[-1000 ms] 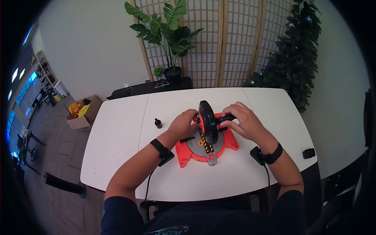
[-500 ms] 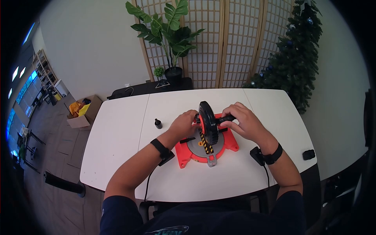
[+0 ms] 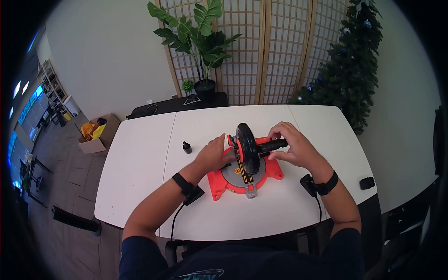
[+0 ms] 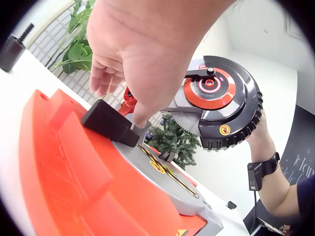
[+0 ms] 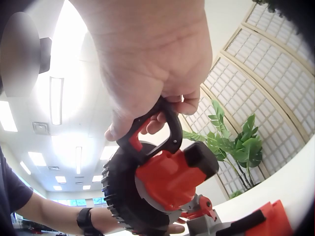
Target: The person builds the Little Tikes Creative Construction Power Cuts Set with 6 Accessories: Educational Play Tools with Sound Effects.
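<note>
A toy miter saw stands on the white table, its red base (image 3: 216,185) carrying a grey turntable with a striped strip. Its black blade guard (image 3: 247,149) is raised above the turntable. Around the black loop handle (image 5: 173,130), my right hand (image 3: 298,148) is spread loosely, thumb on the near side and fingers beyond. The handle shows between them in the head view. My left hand (image 3: 212,155) hovers at the saw's left side, fingers extended. Below that hand, the left wrist view shows a black block (image 4: 106,123) on the base.
A small black piece with a threaded tip (image 3: 187,147) stands left of the saw. Near the table's right edge lies a small black object (image 3: 367,183). Behind the table are a potted plant (image 3: 205,88), a lattice screen and a Christmas tree (image 3: 347,70).
My left hand has come off the saw's side, moving left and toward me, its fingers straightening. My right hand has loosened around the handle, uncovering more of it.
</note>
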{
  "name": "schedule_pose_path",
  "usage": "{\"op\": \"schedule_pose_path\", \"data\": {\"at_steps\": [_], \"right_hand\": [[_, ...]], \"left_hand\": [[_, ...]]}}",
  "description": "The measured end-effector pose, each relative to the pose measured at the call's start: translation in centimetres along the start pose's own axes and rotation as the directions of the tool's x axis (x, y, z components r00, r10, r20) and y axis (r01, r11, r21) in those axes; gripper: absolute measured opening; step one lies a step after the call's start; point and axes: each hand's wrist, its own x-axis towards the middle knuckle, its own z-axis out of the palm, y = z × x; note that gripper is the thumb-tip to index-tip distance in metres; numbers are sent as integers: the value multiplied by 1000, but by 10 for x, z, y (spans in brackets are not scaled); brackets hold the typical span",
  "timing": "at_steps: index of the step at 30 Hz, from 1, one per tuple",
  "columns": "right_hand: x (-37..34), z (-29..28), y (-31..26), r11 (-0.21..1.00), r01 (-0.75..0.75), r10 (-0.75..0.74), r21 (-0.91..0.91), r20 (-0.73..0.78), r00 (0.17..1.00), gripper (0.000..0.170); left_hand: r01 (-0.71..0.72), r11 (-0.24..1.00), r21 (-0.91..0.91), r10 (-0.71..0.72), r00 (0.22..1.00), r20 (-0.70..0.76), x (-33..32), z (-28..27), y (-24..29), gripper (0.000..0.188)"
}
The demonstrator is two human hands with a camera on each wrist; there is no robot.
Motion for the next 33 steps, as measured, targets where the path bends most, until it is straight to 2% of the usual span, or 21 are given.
{"op": "schedule_pose_path", "data": {"at_steps": [2,3,4,5,6,7,8,9,10,12,13,14,16,17,18,20,23,26,28,33], "right_hand": [[-4,3,10,993,96,-85,64,-157,984,56],[-5,6,17,993,95,-84,65,-157,984,56],[-7,9,27,982,73,-38,174,-198,979,59],[-9,13,37,958,55,12,281,-233,972,63],[-10,17,47,958,54,14,281,-233,972,63],[-12,21,58,912,-35,130,409,-205,970,59],[-14,25,69,841,-120,240,527,-164,957,56],[-17,28,77,801,-195,315,565,-121,941,39],[-19,33,87,801,-195,315,566,-122,941,39],[-21,39,93,845,-369,370,388,75,926,21],[-26,40,94,866,-413,383,281,156,911,31],[-24,35,79,866,-413,383,281,155,911,31],[-17,23,47,835,-549,483,38,426,765,54],[-17,26,55,841,-531,419,103,499,759,77],[-17,32,60,841,-531,419,103,498,759,77],[-20,43,65,862,-490,477,-128,532,699,89],[-28,57,86,906,-403,406,-131,543,735,98],[-28,58,89,921,-369,375,-128,554,743,100],[-26,53,85,928,-350,360,-130,559,747,101],[-25,51,89,953,-295,285,-76,563,776,104]], "left_hand": [[28,999,15,-29,999,40,-7,-3,0,99],[44,999,20,-45,996,79,-12,-5,1,107],[60,998,26,-62,991,118,-16,-7,2,115],[60,998,26,-63,991,119,-21,-10,3,115],[76,996,38,-82,980,182,-25,-12,3,122],[91,995,50,-101,964,244,-28,-12,3,129],[90,995,50,-100,964,245,-31,-11,2,129],[71,995,72,-88,959,269,-35,-11,0,131],[52,994,93,-77,953,293,-38,-10,-2,133],[42,996,79,-64,953,297,-43,-5,-10,134],[33,997,63,-50,952,301,-46,-3,-13,135],[32,997,64,-50,952,301,-48,-2,-14,135],[31,999,22,-36,948,315,-53,-1,-16,140],[30,999,23,-36,948,315,-55,0,-16,140],[3,999,36,-14,953,304,-57,1,-17,141],[-24,999,48,9,956,294,-62,4,-18,142],[3,999,49,-15,969,245,-67,8,-19,143],[27,999,39,-35,977,211,-73,9,-21,142],[-68,995,70,58,989,134,-76,11,-27,137],[-96,994,45,91,990,105,-78,12,-30,134]]}}
